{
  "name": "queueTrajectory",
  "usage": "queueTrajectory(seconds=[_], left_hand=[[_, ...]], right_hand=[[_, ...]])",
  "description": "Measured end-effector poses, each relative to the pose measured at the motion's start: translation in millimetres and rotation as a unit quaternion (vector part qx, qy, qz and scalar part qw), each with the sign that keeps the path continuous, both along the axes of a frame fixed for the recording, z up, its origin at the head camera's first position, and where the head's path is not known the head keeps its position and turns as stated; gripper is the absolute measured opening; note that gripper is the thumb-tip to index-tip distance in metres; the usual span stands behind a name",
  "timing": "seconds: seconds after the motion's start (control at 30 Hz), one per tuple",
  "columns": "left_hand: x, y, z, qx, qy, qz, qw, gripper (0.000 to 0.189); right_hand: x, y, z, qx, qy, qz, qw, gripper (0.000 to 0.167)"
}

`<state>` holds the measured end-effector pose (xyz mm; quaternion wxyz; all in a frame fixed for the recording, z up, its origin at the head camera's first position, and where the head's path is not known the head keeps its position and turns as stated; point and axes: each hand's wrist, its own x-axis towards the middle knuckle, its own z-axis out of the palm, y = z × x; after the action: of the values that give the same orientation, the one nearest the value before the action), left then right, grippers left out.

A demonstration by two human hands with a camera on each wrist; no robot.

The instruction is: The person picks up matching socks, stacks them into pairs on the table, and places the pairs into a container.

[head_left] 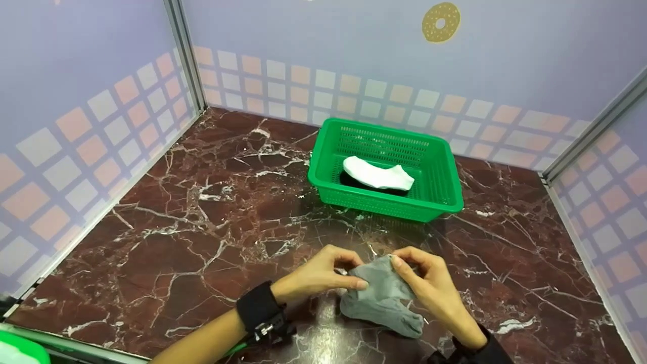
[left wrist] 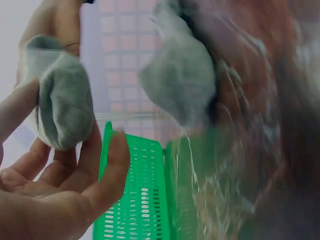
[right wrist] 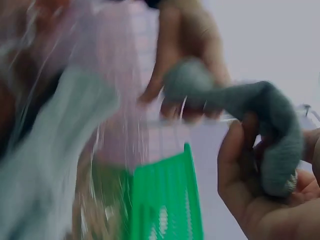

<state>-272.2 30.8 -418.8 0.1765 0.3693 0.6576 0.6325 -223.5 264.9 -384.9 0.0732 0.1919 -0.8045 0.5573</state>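
Note:
A grey sock is stretched between my two hands, lifted over the marble-patterned table. At its left side my left hand pinches the fabric between thumb and fingers. My right hand grips the upper right edge, thumb on top. In the right wrist view the held sock spans from one hand to the other. Below it a second grey sock lies on the table, partly hidden by the held one. That lying sock looks blurred in the left wrist view.
A green plastic basket stands beyond the hands, near the back wall. Inside it a white sock rests over something dark. Patterned panels enclose the table on the left, back and right. A green container shows at the lower left corner.

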Motion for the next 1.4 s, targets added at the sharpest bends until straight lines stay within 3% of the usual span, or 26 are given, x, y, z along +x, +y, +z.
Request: queueTrajectory(seconds=[0.07, 0.2, 0.3, 0.5, 0.6, 0.77, 0.97, 1.07, 1.23, 1.4], left_hand=[[2.6, -1.1, 1.3, 0.023, -0.05, -0.01, 0.9985, 0.014], [8.4, 1.1, 2.9, 0.054, -0.116, -0.006, 0.9918, 0.017], [12.8, 3.8, 4.2, 0.07, -0.14, 0.006, 0.9876, 0.019], [18.5, 3.7, 2.6, 0.119, -0.189, 0.02, 0.9745, 0.038], [20.3, 2.1, -1.3, 0.124, -0.198, 0.04, 0.9715, 0.037], [25.4, 0.8, -10.5, 0.064, -0.198, 0.07, 0.9756, 0.022], [28.8, -0.4, -20.3, 0.002, -0.207, 0.095, 0.9737, 0.022], [27.4, 0.1, -24.0, -0.023, -0.189, 0.11, 0.9756, 0.021], [20.5, 1.2, -28.8, -0.081, -0.132, 0.127, 0.9797, 0.009], [17.0, 0.8, -27.0, -0.151, -0.075, 0.137, 0.9762, 0.006]], right_hand=[[2.8, 4.7, -2.3, 0.025, 0.034, -0.019, 0.9989, 0.011], [7.5, 12.5, -8.5, 0.027, 0.06, 0.013, 0.9978, 0.02], [10.1, 15.6, -12.3, 0.029, 0.079, 0.025, 0.9962, 0.023], [15.1, 21.6, -18.0, 0.07, 0.118, -0.019, 0.9903, 0.022], [14.9, 27.3, -25.4, 0.1, 0.142, -0.021, 0.9846, 0.025], [14.1, 36.6, -40.5, 0.142, 0.139, 0.015, 0.98, 0.024], [14.1, 42.5, -53.4, 0.176, 0.066, 0.057, 0.9806, 0.01], [13.5, 41.2, -56.2, 0.2, 0.031, 0.068, 0.9769, 0.005], [16.0, 36.2, -55.1, 0.271, -0.007, 0.041, 0.9617, 0.021], [21.1, 33.4, -52.0, 0.328, 0.005, -0.01, 0.9445, 0.026]])
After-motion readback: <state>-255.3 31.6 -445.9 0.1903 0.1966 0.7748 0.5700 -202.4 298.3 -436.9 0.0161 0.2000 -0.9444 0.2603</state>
